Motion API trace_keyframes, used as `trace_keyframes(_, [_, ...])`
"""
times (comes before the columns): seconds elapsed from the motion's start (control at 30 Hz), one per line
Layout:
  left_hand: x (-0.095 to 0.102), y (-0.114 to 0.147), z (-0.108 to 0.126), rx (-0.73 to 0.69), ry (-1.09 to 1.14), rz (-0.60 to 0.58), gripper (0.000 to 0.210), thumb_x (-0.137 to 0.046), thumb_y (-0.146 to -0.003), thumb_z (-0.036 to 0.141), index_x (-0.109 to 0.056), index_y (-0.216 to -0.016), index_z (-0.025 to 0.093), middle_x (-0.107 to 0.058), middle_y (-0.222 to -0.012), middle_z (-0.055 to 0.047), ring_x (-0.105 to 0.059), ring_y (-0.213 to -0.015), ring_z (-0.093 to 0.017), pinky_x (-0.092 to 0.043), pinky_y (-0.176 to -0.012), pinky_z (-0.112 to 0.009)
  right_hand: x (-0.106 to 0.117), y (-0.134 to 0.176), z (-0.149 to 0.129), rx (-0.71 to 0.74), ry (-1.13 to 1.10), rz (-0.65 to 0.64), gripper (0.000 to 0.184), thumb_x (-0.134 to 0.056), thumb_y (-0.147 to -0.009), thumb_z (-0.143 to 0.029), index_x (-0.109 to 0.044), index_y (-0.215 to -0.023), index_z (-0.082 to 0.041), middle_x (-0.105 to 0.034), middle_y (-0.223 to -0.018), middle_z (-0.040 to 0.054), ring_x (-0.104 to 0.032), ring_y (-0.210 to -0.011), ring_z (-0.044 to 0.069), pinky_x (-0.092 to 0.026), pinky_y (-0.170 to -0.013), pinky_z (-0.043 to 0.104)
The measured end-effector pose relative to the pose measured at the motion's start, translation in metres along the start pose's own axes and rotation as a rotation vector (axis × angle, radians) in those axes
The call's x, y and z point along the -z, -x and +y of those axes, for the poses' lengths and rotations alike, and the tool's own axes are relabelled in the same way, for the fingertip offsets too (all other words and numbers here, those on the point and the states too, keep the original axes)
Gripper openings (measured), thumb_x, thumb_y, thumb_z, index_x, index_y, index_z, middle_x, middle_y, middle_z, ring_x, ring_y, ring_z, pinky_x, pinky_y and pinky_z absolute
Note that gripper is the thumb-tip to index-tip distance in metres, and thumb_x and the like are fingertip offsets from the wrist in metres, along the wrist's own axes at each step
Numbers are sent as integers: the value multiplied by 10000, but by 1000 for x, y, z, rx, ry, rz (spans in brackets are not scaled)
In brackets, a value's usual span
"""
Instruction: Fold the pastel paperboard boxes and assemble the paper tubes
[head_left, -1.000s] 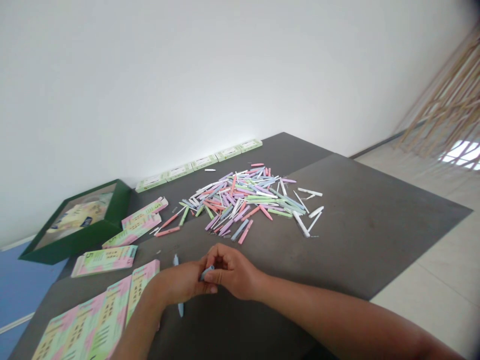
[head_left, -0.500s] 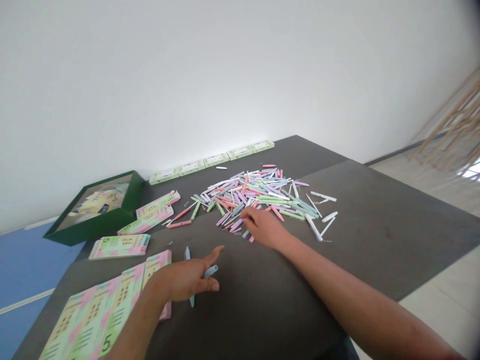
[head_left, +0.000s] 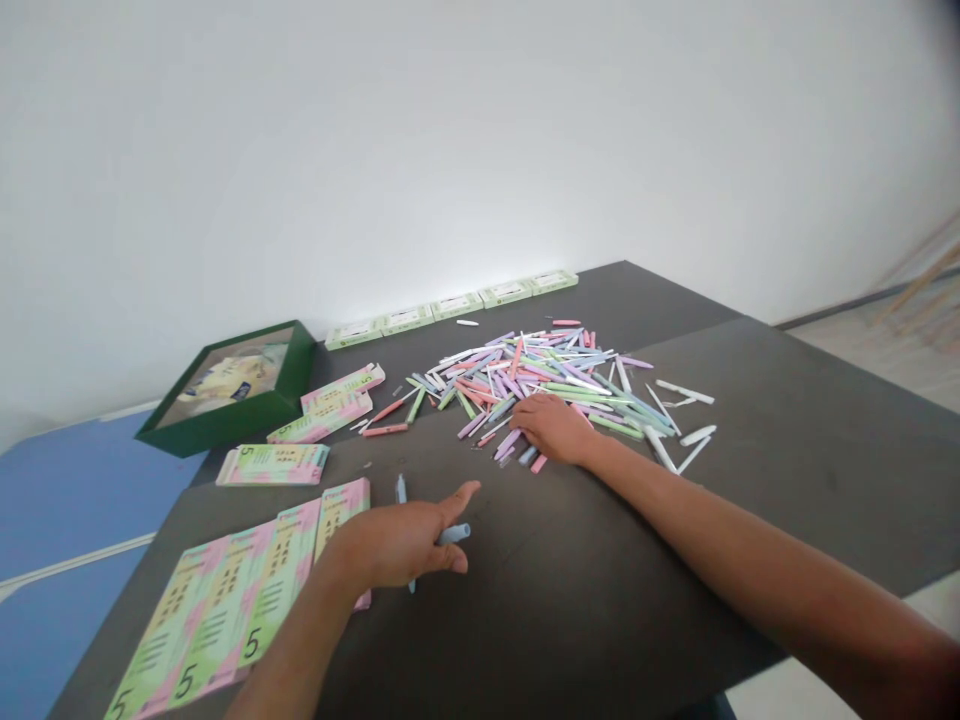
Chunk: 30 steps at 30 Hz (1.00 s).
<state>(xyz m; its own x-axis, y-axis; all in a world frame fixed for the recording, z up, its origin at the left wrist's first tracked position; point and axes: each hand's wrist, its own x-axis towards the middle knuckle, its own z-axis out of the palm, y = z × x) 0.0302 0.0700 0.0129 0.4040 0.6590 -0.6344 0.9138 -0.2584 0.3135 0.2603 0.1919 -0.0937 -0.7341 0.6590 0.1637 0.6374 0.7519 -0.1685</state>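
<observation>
My left hand [head_left: 409, 540] hovers low over the dark table, its fingers curled around a pale blue pen barrel [head_left: 454, 534] whose open end juts out past the thumb. Another slim light-blue pen piece [head_left: 401, 490] shows above and below that hand; whether it is held or lying on the table I cannot tell. At the near edge of a heap of pastel pen parts [head_left: 570, 385], my right hand [head_left: 551, 428] rests with bent fingers. Its fingertips are partly hidden, so anything pinched there cannot be made out.
Pink-and-green cartons [head_left: 217, 610] lie side by side at the near left, with more cartons [head_left: 274, 464] behind them. A green box [head_left: 225, 425] holding plastic bags stands at the far left. Along the wall runs a row of light-green boxes [head_left: 456, 306]. Loose white pen parts [head_left: 684, 391] lie right of the heap.
The view has turned slightly left, shifting everything rightward. My right hand has moved a little further into the heap's near edge. My left hand still holds the blue barrel.
</observation>
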Motion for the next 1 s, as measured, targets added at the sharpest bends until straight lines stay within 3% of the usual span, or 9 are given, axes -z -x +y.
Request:
trace_keyframes(0.13, [1, 0, 4, 53, -70, -50, 778, -512, -833, 421, -84, -1458, 245, -627, -1169, -125, -612, -973, -264, -440, -778, -315, 5, 3, 8, -1, -49, 29, 229, -430, -864, -139, -610, -1004, -161, -600, -1019, 92, -475, -1025, 193, -293, -893, 320])
trace_keyframes(0.3, [-3, -1, 4, 57, -97, -42, 765, -510, -835, 428, -88, -1454, 268, -672, -1057, -114, -631, -900, -271, -453, -716, -316, 15, -9, -5, -110, -21, 46, 225, -391, -901, -192, -605, -953, -146, -620, -929, 96, -511, -937, 208, -325, -823, 321])
trace_keyframes(0.53, [-5, -4, 5, 52, -126, -38, 744, -497, -835, 443, -116, -1452, 273, -672, -1041, -113, -635, -888, -281, -457, -694, -320, 10, -23, -36, 104, 65, -110, 180, -504, -859, -264, -601, -962, -152, -615, -998, 104, -536, -953, 236, -365, -798, 342])
trace_keyframes(0.7, [-6, 0, 7, 50, -126, -24, 725, -498, -837, 451, -141, -1447, 289, -663, -1079, -105, -626, -922, -281, -460, -711, -317, 4, -25, -47, 132, 116, -112, 199, -480, -864, -239, -571, -993, -117, -599, -1007, 145, -526, -978, 252, -365, -806, 358])
trace_keyframes(0.8, [-6, 1, 7, 44, -136, -19, 713, -491, -840, 457, -148, -1445, 300, -654, -1101, -109, -622, -929, -285, -464, -714, -330, 10, -26, -43, 33, 24, -55, 161, -492, -840, -229, -560, -942, -125, -606, -952, 133, -540, -910, 232, -368, -747, 317])
trace_keyframes(0.93, [-5, 2, 7, 44, -168, -33, 701, -483, -844, 461, -155, -1444, 305, -651, -1100, -109, -620, -935, -286, -466, -729, -345, 26, -16, -25, -163, -76, 53, 151, -425, -834, -180, -516, -947, -139, -591, -770, 61, -518, -668, 171, -332, -584, 266])
trace_keyframes(1.0, [-4, 3, 8, 37, -165, -41, 699, -488, -843, 455, -162, -1443, 304, -660, -1079, -102, -626, -928, -281, -467, -729, -342, 32, -2, -16, -256, -305, 164, 153, -429, -818, -175, -499, -952, -152, -555, -677, 6, -477, -585, 139, -316, -547, 248])
